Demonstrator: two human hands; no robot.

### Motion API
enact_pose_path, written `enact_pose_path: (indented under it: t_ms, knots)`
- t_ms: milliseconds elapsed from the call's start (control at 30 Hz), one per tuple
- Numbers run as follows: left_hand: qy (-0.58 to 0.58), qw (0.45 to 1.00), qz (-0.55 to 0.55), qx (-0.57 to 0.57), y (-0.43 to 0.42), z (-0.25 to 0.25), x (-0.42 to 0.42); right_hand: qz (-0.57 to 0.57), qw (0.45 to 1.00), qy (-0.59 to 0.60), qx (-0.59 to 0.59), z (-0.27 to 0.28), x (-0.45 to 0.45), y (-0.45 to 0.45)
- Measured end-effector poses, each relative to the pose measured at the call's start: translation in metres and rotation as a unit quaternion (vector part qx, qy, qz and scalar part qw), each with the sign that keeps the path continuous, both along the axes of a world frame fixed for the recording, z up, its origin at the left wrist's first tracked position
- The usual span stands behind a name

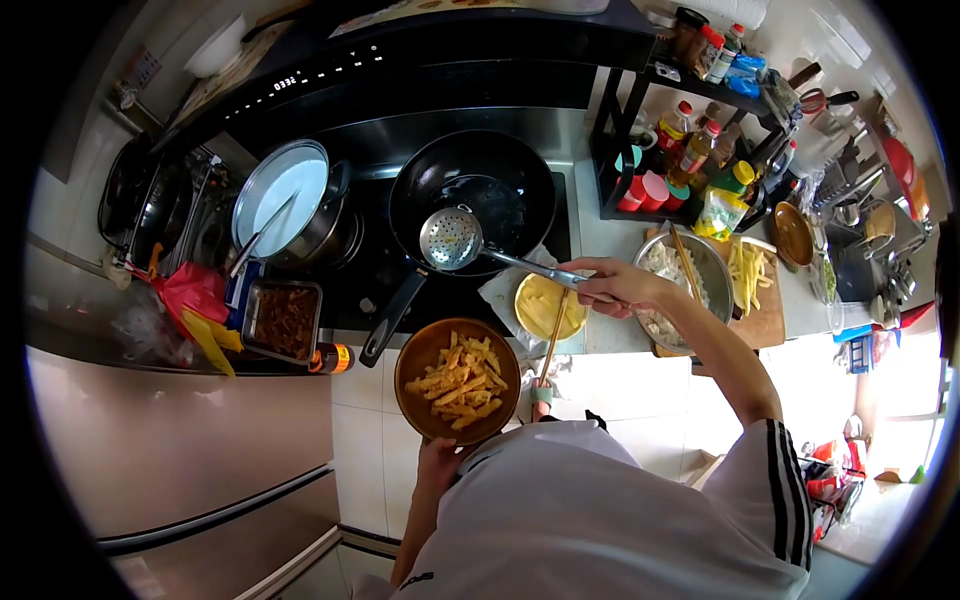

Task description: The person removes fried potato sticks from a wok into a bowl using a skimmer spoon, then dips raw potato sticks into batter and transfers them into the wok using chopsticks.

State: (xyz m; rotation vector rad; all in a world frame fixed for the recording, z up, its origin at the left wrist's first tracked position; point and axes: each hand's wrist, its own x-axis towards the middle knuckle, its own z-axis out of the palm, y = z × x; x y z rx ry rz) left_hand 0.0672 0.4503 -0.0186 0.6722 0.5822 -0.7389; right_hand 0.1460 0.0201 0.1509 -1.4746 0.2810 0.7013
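My right hand [618,287] is closed around the handle of a metal skimmer [450,240], whose perforated scoop is over the near side of a black wok [415,180] on the stove. Some oil or liquid shines in the wok. With my left hand [437,463] I grip the near rim of a brown bowl [408,365] filled with golden fried sticks [460,385]; my fingers are partly hidden beneath it. Below my right hand, a yellow bowl [549,303] stands at the counter edge, with chopsticks [552,345] across its rim.
A steel bowl [712,275] with white, floury pieces and chopsticks is right of my hand, beside pale sticks [748,277] on a cutting board [768,322]. Left of the wok are a lidded pot [270,200] and a metal tray [282,320] of brown food. A bottle rack [610,150] stands behind.
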Motion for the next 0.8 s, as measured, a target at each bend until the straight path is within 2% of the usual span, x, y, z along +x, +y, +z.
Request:
enact_pose_path:
  t_ms: [67, 167, 267, 333, 400, 500, 600, 700, 800]
  knots:
    - [0.008, 1.0, 0.007, -0.006, 0.002, -0.004, -0.001, -0.067, 0.985, 0.063, 0.143, -0.023, 0.01, -0.002]
    - [-0.011, 1.0, 0.004, -0.01, 0.003, -0.004, -0.002, -0.102, 0.972, 0.083, 0.193, -0.027, 0.021, -0.002]
    - [-0.019, 1.0, 0.01, -0.01, 0.004, -0.001, -0.003, -0.123, 0.985, 0.022, 0.116, -0.013, 0.033, 0.004]
    - [-0.038, 0.999, 0.006, 0.006, 0.002, 0.004, -0.003, -0.118, 0.99, -0.068, -0.025, -0.012, 0.044, 0.01]
    - [-0.047, 0.999, 0.005, 0.018, 0.001, 0.006, -0.002, -0.105, 0.967, -0.167, -0.161, -0.014, 0.056, 0.01]
    - [-0.045, 0.999, 0.011, 0.029, 0.003, 0.006, -0.001, -0.083, 0.918, -0.216, -0.322, -0.015, 0.069, 0.013]
    - [-0.039, 0.998, 0.012, 0.041, 0.008, 0.005, 0.0, -0.062, 0.868, -0.288, -0.4, -0.029, 0.077, 0.01]
    - [-0.037, 0.998, 0.006, 0.059, 0.01, 0.008, 0.001, -0.056, 0.86, -0.252, -0.44, -0.032, 0.074, 0.018]
    - [-0.025, 0.998, 0.009, 0.063, 0.013, 0.005, 0.001, -0.098, 0.925, -0.169, -0.326, -0.033, 0.068, 0.025]
